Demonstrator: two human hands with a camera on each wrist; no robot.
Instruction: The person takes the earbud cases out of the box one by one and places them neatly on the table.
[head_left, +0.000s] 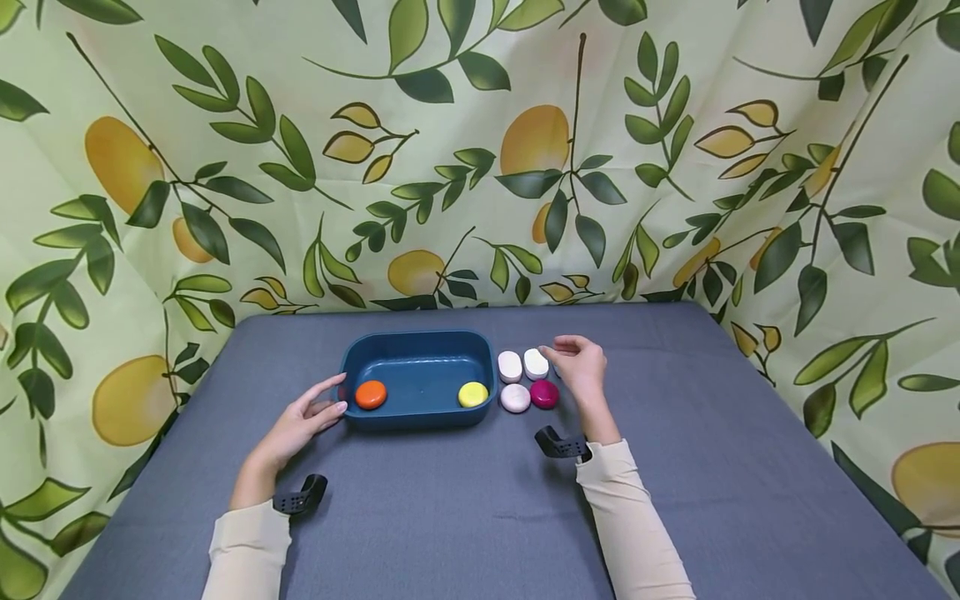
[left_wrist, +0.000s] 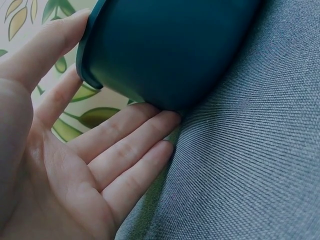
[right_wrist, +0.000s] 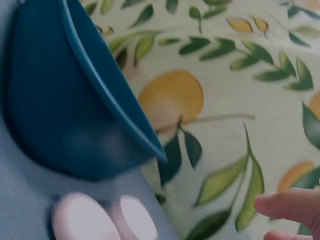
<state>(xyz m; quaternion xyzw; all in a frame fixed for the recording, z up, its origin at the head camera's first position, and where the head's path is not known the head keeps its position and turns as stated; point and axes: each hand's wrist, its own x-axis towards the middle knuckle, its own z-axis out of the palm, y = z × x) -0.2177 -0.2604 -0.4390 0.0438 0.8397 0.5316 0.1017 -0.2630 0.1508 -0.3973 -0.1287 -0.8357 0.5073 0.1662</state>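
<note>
A dark blue rectangular bin (head_left: 420, 421) stands on the table, holding an orange rounded disc (head_left: 371, 395) and a yellow one (head_left: 473, 394). At its left end is my left hand (head_left: 296, 423); in the left wrist view its fairly straight fingers touch the bin's outer wall (left_wrist: 165, 55), thumb at the rim. Right of the bin sit two white rounded pieces (head_left: 510, 367), a pale pink disc (head_left: 515, 398) and a magenta disc (head_left: 544, 394). My right hand (head_left: 581, 367) hovers beside the rear right white piece (head_left: 536, 364), fingers loosely bent, nothing visible in them.
Grey-blue cloth (head_left: 450, 508) covers the table. A leaf-and-fruit patterned curtain (head_left: 465, 167) hangs behind it and along both sides. Each wrist wears a black camera band, such as the right one (head_left: 561, 443).
</note>
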